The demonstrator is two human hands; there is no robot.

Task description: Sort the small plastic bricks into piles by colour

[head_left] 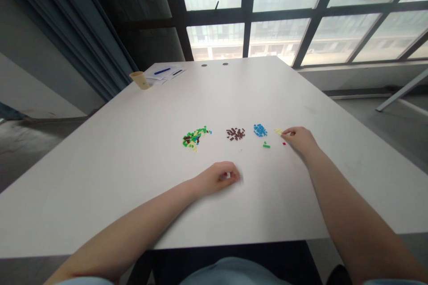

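Note:
My right hand (298,139) rests on the white table (133,178) with its fingertips pinched on a pale yellow plastic brick (278,132). A tiny red brick (284,143) lies just below those fingers. My left hand (217,178) sits curled and slightly blurred nearer the front edge, touching the tabletop. A small pale speck (228,175) shows between its fingers, too small to identify. Left of my right hand lie a cluster of blue bricks (260,130), a few green bricks (266,145), a dark brown cluster (236,133) and a mixed green-yellow heap (195,138).
A tan paper cup (140,80) stands near the far left corner beside papers (163,72) with a blue pen (162,71). Two dark round holes (214,64) mark the far edge. Windows lie beyond the table, a dark blue curtain (67,22) hangs left, and grey floor shows on both sides.

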